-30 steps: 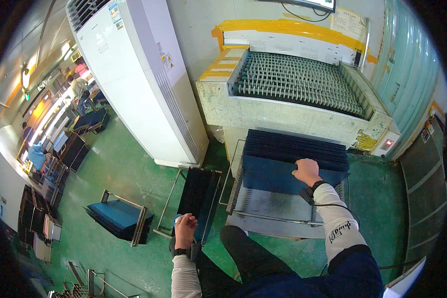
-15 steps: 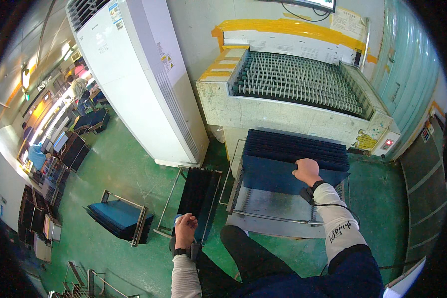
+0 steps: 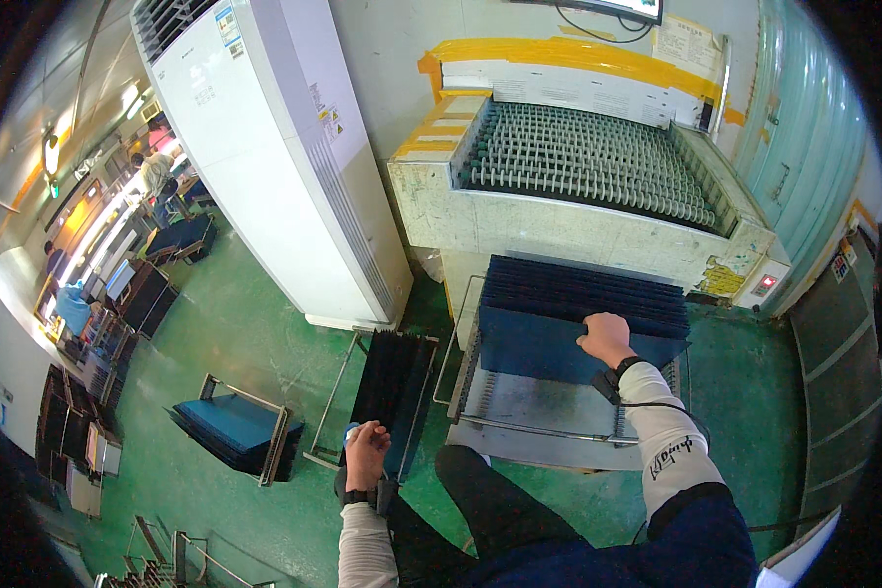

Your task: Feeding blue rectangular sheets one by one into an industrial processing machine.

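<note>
My right hand (image 3: pixel 608 338) is closed at the upper edge of the front dark blue panel (image 3: pixel 529 345), with its fingers curled over that edge. Behind this panel several more dark blue panels (image 3: pixel 583 289) stand close together in a wire rack (image 3: pixel 519 427), slanting slightly. Over my left thigh, my left hand (image 3: pixel 367 453) is held with curled fingers, near the end of a second rack (image 3: pixel 329 459) of black panels (image 3: pixel 394 377). A small blue and white bit (image 3: pixel 350 431) shows beside its fingers; what the hand holds is too small to make out.
A roller conveyor (image 3: pixel 588 162) rises behind the right rack. To its left stands a tall white air conditioner (image 3: pixel 274 167). Another rack of blue panels (image 3: pixel 235 431) sits on the green floor (image 3: pixel 314 519). People work at benches far left.
</note>
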`<state>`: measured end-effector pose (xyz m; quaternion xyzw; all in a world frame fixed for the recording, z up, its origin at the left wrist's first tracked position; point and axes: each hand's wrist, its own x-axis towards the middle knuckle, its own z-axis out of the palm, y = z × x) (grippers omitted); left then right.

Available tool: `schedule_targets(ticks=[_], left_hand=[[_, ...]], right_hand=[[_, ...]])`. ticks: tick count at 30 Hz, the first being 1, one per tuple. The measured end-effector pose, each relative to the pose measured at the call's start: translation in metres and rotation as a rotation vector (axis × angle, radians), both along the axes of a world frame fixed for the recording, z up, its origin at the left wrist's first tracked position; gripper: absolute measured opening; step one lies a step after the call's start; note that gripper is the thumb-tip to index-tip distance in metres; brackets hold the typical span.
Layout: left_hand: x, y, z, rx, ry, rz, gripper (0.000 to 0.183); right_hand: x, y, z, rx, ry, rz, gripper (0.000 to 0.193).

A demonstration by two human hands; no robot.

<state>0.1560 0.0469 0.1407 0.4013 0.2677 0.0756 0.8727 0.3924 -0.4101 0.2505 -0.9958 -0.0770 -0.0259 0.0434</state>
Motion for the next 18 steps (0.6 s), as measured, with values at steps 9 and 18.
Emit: schedule_targets(ticks=[9, 18], left_hand=[[-0.0007, -0.0018, 0.0038, -0.019, -0.012, 0.004, 0.014], [-0.0008, -0.0031, 0.0059, -0.006, -0.005, 0.015, 0.009]], right_hand=[[0.0002, -0.0009, -0.0005, 0.006, 0.002, 0.003, 0.033], [-0.0016, 0.002, 0.0027, 0.012, 0.009, -0.011, 0.035]])
